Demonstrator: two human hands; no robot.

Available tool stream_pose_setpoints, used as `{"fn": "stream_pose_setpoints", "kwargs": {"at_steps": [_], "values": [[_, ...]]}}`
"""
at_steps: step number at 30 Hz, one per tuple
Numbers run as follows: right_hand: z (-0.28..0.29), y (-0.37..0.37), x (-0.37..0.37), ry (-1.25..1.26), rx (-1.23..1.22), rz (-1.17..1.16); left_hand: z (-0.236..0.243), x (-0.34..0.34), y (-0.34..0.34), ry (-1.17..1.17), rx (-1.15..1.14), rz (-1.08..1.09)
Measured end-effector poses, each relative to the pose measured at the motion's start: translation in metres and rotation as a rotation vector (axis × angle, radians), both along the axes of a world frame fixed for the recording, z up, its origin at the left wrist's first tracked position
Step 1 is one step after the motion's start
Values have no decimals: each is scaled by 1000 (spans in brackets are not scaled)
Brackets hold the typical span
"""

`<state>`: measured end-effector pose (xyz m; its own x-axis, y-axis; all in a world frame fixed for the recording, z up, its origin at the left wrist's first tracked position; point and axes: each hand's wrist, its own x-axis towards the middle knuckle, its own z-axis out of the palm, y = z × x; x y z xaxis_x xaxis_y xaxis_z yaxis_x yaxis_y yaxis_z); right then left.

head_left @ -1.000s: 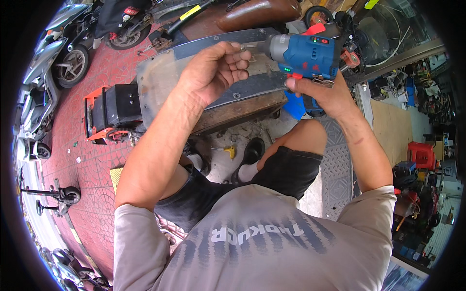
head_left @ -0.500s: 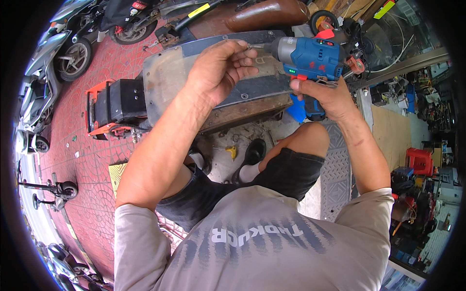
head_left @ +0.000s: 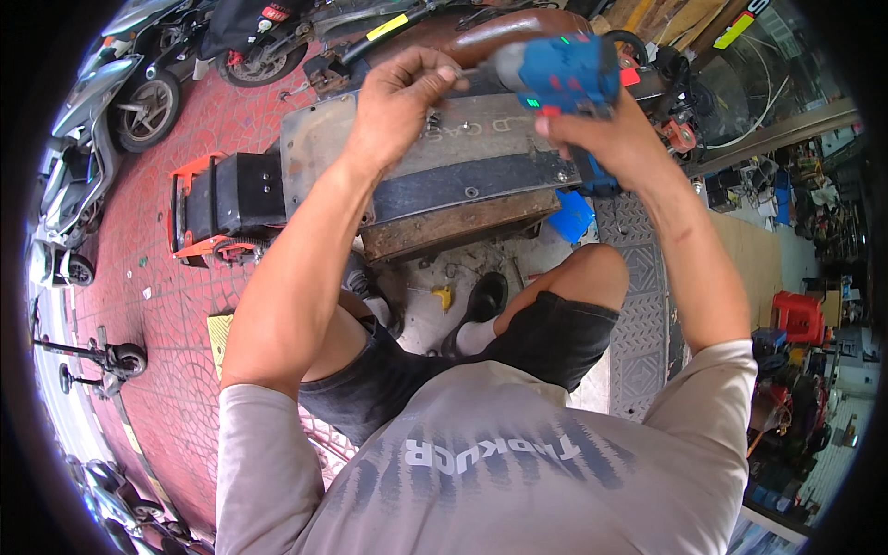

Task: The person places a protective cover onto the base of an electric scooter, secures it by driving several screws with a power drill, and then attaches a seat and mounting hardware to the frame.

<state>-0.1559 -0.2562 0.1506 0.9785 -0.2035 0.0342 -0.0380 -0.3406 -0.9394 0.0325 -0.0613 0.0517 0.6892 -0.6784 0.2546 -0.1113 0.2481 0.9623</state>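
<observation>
Over the board at twelve o'clock, the right hand wraps a drill, the left hand pinches its bit, seemingly lining up, needing steadiness.

I see pale block lettering across the grey T-shirt, upside down from my viewpoint, among dark brush-like streaks. On the long flat board I make out a short row of faint, worn letters. A red label with white marks, too small for me to read, sits on a black cover. Near my upper right rim, a white character shows beside a yellow-green strip. The blue power tool is too blurred to read.
</observation>
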Motion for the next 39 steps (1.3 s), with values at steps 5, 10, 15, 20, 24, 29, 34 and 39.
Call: {"fn": "stream_pose_setpoints", "kwargs": {"at_steps": [5,10,15,20,24,29,34,39], "values": [[16,-19,80,162,-357,81,-17,45,-6,-669,281,328],[2,-21,128,337,-525,77,-42,59,-15,-805,539,322],[-13,-26,150,399,-525,108,-56,68,-25,-750,645,316],[-13,-31,165,498,-566,133,-55,76,-24,-786,605,275],[-2,-24,183,550,-676,216,-41,82,-26,-668,866,342],[10,-22,201,736,-839,256,-32,92,-45,-624,1218,227],[12,-22,202,757,-852,246,-37,102,-51,-565,1212,135],[14,-20,200,752,-860,224,-38,103,-51,-560,1225,138]]}}
